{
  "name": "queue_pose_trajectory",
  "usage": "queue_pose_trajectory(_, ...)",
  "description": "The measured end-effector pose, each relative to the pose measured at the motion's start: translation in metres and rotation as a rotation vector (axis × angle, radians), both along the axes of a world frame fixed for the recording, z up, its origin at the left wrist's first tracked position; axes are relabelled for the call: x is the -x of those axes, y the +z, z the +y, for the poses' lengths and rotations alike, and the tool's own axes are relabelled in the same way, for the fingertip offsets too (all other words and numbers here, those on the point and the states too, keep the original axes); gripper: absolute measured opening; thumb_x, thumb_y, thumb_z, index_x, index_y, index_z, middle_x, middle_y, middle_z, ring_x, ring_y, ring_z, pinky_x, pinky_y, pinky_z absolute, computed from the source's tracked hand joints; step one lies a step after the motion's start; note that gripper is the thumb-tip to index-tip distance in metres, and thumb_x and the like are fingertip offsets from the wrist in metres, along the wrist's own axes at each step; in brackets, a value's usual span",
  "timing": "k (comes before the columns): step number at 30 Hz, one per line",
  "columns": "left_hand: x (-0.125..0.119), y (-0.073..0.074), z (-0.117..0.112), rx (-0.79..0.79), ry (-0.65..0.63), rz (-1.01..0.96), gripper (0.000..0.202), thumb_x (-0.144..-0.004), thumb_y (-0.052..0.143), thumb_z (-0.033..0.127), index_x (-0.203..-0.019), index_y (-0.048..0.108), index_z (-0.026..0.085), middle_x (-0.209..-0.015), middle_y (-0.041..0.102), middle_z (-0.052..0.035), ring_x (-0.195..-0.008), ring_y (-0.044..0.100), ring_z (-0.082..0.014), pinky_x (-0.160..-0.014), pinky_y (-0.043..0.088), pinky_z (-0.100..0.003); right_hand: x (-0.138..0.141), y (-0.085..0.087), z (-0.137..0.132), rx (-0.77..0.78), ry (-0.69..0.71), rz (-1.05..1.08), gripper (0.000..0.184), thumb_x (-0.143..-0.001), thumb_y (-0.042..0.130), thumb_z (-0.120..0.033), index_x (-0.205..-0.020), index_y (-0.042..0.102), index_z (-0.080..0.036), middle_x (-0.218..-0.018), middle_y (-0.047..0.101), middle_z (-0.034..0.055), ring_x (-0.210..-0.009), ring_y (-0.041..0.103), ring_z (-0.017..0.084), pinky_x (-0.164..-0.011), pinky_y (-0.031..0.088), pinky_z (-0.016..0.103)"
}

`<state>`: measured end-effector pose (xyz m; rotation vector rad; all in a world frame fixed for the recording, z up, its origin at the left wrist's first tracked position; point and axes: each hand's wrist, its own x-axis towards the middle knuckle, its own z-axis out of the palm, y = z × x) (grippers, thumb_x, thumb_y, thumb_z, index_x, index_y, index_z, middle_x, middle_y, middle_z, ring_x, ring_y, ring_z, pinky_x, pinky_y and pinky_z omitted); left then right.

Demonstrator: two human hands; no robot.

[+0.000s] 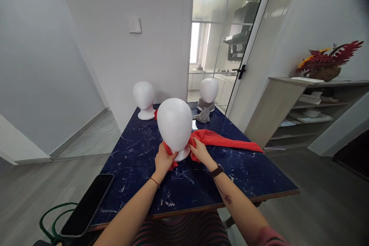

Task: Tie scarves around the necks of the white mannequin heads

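Observation:
A white foam mannequin head [174, 123] stands on the dark blue marble table [138, 150] in front of me. A red scarf [227, 140] wraps behind its neck and trails off to the right. My left hand [163, 160] grips the scarf's left end at the head's base. My right hand [199, 151] pinches the red cloth just right of the base. Both hands are closed on the fabric.
Two more white foam heads stand at the table's far end: a bare foam head [143, 98] on the left, and a foam head [208, 91] with a grey scarf [204, 112] on the right. A black phone [88, 209] lies at the near left corner. Shelves [311, 103] stand to the right.

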<state>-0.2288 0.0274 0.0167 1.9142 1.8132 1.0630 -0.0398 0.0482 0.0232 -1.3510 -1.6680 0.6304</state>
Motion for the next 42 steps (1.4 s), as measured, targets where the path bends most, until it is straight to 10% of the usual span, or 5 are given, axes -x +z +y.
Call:
queue_pose_trajectory(10, -0.007, 0.0, -0.004, 0.06, -0.046, 0.054, 0.065, -0.077, 0.056, 0.052, -0.132, 0.037, 0.022, -0.123, 0.055, -0.0116, -0.1, 0.061, -0.0281, -0.073, 0.044, -0.032, -0.062, 0.032, -0.056, 0.13, 0.193, -0.116, 0.065, -0.068, 0.069, -0.036, -0.128, 0.051, -0.019, -0.116, 0.062, 0.0115, -0.102, 0.059, 0.03, -0.088, 0.046, 0.042)
queue_pose_trajectory(21, -0.01, 0.004, -0.009, -0.037, 0.014, 0.1, 0.075, -0.076, 0.054, 0.058, -0.137, 0.031, 0.019, -0.124, 0.052, -0.0131, -0.104, 0.059, -0.0288, -0.072, 0.046, -0.032, 0.006, -0.006, 0.0, -0.036, 0.157, -0.012, 0.062, -0.064, 0.053, -0.005, -0.125, 0.047, -0.013, -0.124, 0.056, 0.0157, -0.113, 0.054, 0.027, -0.098, 0.041, 0.044)
queue_pose_trajectory(32, 0.008, 0.006, 0.0, -0.026, 0.231, 0.206, 0.084, -0.072, 0.053, 0.065, -0.136, 0.028, 0.017, -0.119, 0.052, -0.0154, -0.091, 0.064, -0.0295, -0.064, 0.046, -0.034, 0.038, 0.001, 0.01, 0.018, 0.307, -0.01, 0.067, -0.068, 0.053, -0.007, -0.133, 0.039, -0.015, -0.133, 0.05, 0.0132, -0.118, 0.05, 0.024, -0.101, 0.038, 0.04)
queue_pose_trajectory(42, -0.007, 0.015, -0.001, 0.02, 0.181, 0.121, 0.084, -0.07, 0.053, 0.069, -0.135, 0.03, 0.021, -0.127, 0.053, -0.0127, -0.097, 0.063, -0.0294, -0.068, 0.047, -0.035, -0.037, 0.1, -0.079, 0.351, 0.551, -0.23, 0.083, -0.075, 0.063, -0.046, -0.145, 0.024, -0.023, -0.134, 0.05, 0.0079, -0.112, 0.055, 0.025, -0.097, 0.042, 0.038)
